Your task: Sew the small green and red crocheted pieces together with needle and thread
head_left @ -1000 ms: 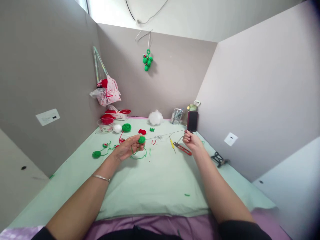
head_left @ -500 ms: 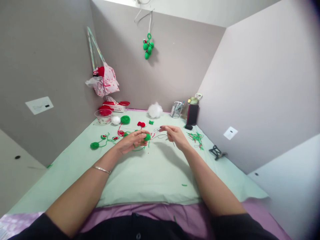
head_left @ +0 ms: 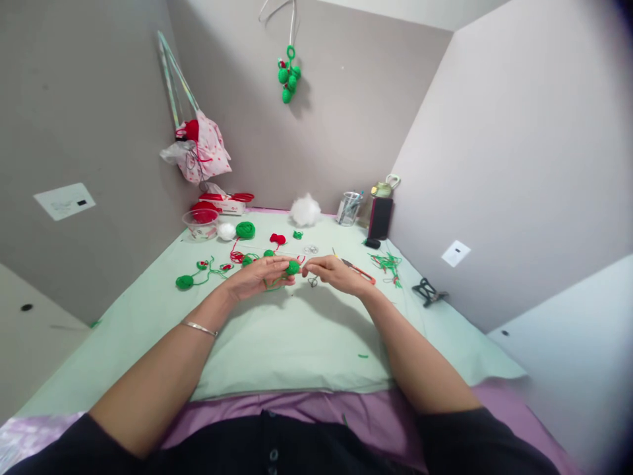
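Near the middle of the green-covered table (head_left: 297, 343), my left hand (head_left: 262, 277) grips a small green crocheted ball (head_left: 293, 267) at its fingertips, with green yarn hanging under the fingers. Close on the right is my right hand (head_left: 332, 272), its thumb and forefinger pinched together near the ball; what they hold is too small to make out. An orange-handled tool (head_left: 363, 272) lies just beyond my right hand. Past my left hand lie red yarn (head_left: 237, 256) and a green yarn ball (head_left: 246, 229).
At the back are a clear tub (head_left: 200, 227), white stuffing (head_left: 305, 210), a pen cup (head_left: 349, 208) and a dark phone (head_left: 380, 218). Yarn scraps (head_left: 388, 264) and a black stand (head_left: 428, 292) lie right. A green ball (head_left: 184, 282) lies left.
My right hand has moved left and slightly down, closer to the green ball in my left hand. The orange-handled tool has come into sight. The whole view has shifted slightly.
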Available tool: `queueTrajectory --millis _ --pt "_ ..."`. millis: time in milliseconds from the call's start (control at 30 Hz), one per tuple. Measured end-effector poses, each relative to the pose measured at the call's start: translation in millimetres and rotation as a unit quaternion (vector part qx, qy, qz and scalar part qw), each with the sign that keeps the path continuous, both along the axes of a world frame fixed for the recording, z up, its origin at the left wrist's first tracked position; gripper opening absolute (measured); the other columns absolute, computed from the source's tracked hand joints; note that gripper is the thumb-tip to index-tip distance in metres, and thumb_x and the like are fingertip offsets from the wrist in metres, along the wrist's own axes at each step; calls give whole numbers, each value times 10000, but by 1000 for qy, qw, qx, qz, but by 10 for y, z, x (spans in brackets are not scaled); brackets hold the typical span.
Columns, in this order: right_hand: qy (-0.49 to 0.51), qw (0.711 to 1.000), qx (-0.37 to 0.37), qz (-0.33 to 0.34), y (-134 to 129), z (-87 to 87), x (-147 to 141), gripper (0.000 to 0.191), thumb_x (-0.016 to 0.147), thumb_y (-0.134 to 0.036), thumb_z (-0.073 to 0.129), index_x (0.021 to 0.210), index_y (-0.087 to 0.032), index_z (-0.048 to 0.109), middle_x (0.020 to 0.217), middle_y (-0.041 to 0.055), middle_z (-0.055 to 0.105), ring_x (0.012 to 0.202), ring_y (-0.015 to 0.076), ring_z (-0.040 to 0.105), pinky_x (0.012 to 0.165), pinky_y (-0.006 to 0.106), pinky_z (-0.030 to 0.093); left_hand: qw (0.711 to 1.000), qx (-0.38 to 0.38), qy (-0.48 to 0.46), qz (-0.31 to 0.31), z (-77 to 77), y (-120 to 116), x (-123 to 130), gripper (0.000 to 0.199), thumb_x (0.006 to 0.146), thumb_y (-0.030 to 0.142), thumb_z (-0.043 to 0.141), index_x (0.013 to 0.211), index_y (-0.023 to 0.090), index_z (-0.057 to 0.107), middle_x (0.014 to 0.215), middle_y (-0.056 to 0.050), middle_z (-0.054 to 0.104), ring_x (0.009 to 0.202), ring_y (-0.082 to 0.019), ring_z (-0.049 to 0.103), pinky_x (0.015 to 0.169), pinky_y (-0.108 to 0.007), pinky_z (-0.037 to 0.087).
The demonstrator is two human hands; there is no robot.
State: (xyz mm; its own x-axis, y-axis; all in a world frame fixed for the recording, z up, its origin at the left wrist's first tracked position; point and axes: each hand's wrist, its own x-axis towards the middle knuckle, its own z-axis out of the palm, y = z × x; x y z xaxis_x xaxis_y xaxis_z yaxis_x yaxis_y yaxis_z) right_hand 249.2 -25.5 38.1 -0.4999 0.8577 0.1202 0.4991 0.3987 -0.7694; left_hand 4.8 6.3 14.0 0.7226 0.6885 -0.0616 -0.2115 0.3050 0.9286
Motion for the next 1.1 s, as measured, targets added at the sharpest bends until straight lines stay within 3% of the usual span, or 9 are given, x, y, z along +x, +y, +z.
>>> queueTrajectory --millis 167,300,533,700,800,967,1033,1100 --pt "-3 998 51 -47 16 -9 -47 302 960 -334 441 799 -160 627 740 0 553 682 124 424 692 271 349 1000 19 1 -8 36 -30 4 370 739 286 875 1071 166 765 1057 -77 759 932 -164 710 993 -317 507" --pt "23 994 65 -85 31 -12 -73 283 921 -323 445 765 -161 617 711 -8 526 673 124 411 676 273 334 998 59 23 20 11 -27 46 413 704 320 887 1059 170 737 1013 -65 744 887 -182 715 911 -340 517" --pt "115 988 -30 -97 8 -38 -102 363 913 -488 521 804 -161 636 598 -55 351 567 104 307 545 252 270 961 224 100 127 -119 -18 180 391 669 319 872 970 160 680 876 -40 709 788 -169 653 708 -290 478" --pt "89 995 7 -49 -132 28 -207 398 962 -491 506 943 -147 705 626 -35 429 591 110 381 567 246 325 949 231 68 205 -145 -38 220 406 681 349 860 965 183 623 914 -56 708 827 -195 669 658 -273 473" --pt "58 997 29 -37 -204 36 -291 380 988 -437 477 1013 -145 719 642 -26 480 605 115 429 601 250 358 941 234 27 243 -110 -62 222 420 665 317 865 971 185 610 1004 -48 682 826 -173 674 708 -286 507" --pt "40 999 32 2 -252 28 -332 364 994 -420 475 1033 -159 726 777 16 627 617 104 476 626 245 394 937 259 9 234 -80 -61 196 390 741 304 807 1072 182 641 952 -33 688 768 -149 650 755 -304 514" --pt "78 997 7 -15 -236 40 -298 393 981 -463 487 1080 -157 713 950 51 682 573 84 473 580 245 396 932 266 4 246 -84 -38 182 382 729 299 819 1051 179 652 990 -46 701 855 -171 661 805 -311 516" --pt "112 991 -1 -68 -197 52 -240 445 971 -506 491 1160 -155 689 963 56 691 512 71 437 531 246 375 926 268 -3 265 -92 -12 170 380 715 295 830 1033 180 657 1022 -51 705 911 -181 657 840 -314 512"
